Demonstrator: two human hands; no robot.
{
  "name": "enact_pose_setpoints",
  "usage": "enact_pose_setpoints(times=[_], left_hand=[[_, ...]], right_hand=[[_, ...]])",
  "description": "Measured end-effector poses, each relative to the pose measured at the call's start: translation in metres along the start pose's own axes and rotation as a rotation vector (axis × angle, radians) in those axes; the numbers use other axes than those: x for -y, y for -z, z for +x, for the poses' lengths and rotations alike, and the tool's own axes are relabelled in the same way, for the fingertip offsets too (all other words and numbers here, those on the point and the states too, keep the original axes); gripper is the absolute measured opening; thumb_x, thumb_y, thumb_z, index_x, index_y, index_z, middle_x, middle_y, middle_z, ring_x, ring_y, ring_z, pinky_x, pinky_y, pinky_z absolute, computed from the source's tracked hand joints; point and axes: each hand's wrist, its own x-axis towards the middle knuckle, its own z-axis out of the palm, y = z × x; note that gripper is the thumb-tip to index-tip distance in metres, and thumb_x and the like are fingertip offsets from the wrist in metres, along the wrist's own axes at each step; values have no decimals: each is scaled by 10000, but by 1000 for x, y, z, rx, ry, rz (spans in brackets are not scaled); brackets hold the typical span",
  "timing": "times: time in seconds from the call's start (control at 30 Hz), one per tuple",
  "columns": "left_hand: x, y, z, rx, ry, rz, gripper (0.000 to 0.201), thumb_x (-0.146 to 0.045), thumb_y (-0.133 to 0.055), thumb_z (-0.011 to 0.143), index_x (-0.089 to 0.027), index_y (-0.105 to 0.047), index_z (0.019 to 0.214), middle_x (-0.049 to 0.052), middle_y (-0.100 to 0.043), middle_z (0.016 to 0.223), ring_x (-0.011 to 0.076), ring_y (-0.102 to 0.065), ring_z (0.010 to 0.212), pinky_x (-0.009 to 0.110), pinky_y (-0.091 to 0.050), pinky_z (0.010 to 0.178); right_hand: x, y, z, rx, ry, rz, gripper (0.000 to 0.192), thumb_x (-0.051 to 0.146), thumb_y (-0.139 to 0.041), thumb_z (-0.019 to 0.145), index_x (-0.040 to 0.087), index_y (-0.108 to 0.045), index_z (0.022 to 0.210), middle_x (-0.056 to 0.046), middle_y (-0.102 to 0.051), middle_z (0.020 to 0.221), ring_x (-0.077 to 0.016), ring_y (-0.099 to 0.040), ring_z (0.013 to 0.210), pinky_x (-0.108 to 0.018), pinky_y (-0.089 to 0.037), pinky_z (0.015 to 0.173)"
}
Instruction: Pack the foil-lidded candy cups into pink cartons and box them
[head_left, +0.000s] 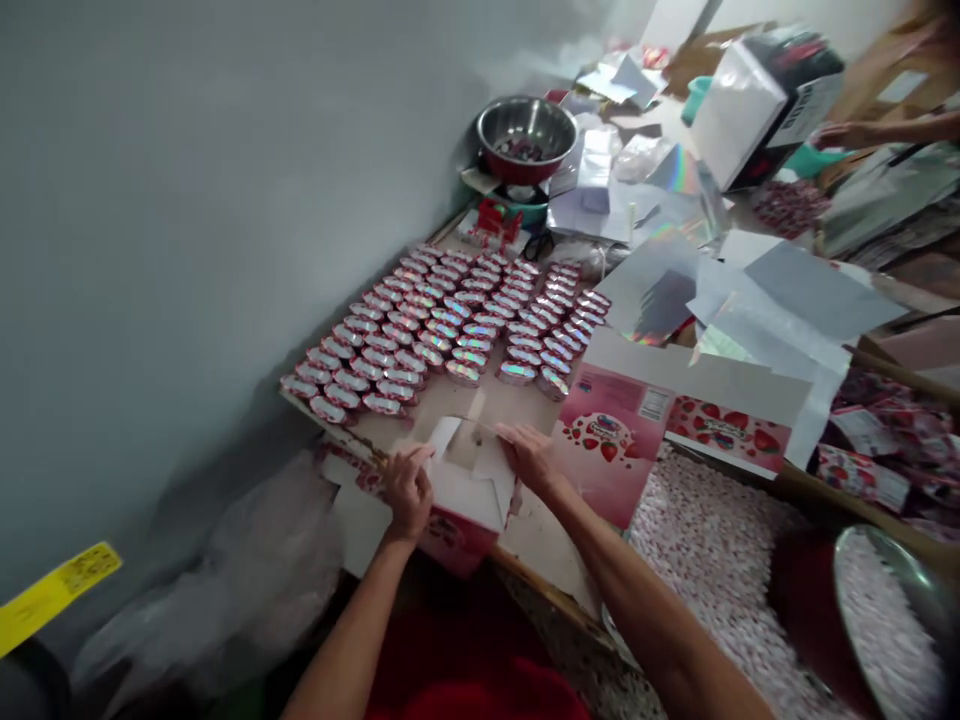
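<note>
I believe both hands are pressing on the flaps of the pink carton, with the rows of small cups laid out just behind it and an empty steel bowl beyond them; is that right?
Nearly: the head view shows the steel bowl is not empty; dark bits lie in it. The rest stands.

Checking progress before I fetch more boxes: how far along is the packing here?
Done: rows of sealed cups are laid out on the board. In hand: the left hand and right hand press the flaps of a pink carton. Left: flat strawberry cartons still unfolded; no cups boxed.
</note>
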Motion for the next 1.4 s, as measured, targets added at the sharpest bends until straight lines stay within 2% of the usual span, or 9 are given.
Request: enact_pose_setpoints(times=[0.3,0.57,0.73,0.8,0.87,0.93,1.03,1.27,1.4], left_hand=[[10,11,11,412,-216,26,395,-196,-619,844,-281,-806,1181,84,-742,1248,327,-599,1267,572,-387,1190],[16,1,2,226,0,-36,257,-221,-635,784,-272,-802,972,59,-801,1115,324,-642,1161,524,-480,1063],[0,-14,-12,-126,412,-188,283,-308,-599,896,-214,-763,1106,97,-778,1126,265,-647,1114,435,-495,1053],[-10,-24,-12,-373,699,-242,316,-390,-596,903,-180,-733,1097,110,-754,1095,244,-658,1056,392,-511,992],[-21,-31,-8,-529,935,-352,298,-435,-557,911,-178,-706,934,78,-729,927,208,-663,895,343,-525,875],[-31,-31,0,-544,1052,-467,282,-418,-543,898,-199,-646,754,28,-671,746,176,-619,740,299,-501,749],[-48,-15,10,-526,1102,-518,236,-354,-586,840,-211,-604,654,-15,-615,636,153,-565,650,267,-449,659],[-91,68,-17,-380,1306,-454,259,-349,-592,843,-204,-618,629,-17,-604,610,152,-561,643,267,-446,659],[-113,111,-44,-345,1441,-392,245,-355,-625,807,-203,-636,615,-22,-597,595,148,-534,622,267,-431,630]], right_hand=[[-10,-5,-2,-16,228,-49,497,150,-418,1041,294,-664,1449,-97,-664,1071,-211,-590,930,-337,-456,857],[2,25,11,557,567,180,489,441,-540,1014,273,-647,1461,-121,-639,1232,-280,-556,1066,-434,-453,969],[19,15,31,448,55,207,335,476,-712,966,187,-715,1135,-114,-647,1066,-274,-573,1035,-429,-487,971],[19,6,49,493,-210,256,660,503,-931,735,169,-660,1236,-124,-662,1156,-296,-597,1080,-435,-510,960],[17,0,65,730,-364,428,875,483,-998,597,176,-615,1321,-96,-701,1155,-274,-648,1013,-400,-541,900],[21,0,72,929,-449,520,835,458,-989,593,186,-626,1294,-63,-736,1075,-246,-677,907,-364,-552,824],[40,15,59,903,-501,334,779,423,-979,602,182,-637,1259,-95,-749,1047,-286,-690,904,-376,-546,791],[116,73,-11,873,-466,192,689,437,-964,612,193,-652,1177,-130,-761,1075,-320,-708,953,-361,-533,757],[140,90,-40,1057,-588,447,643,375,-998,494,199,-717,1046,-79,-789,990,-309,-720,926,-349,-559,745]])
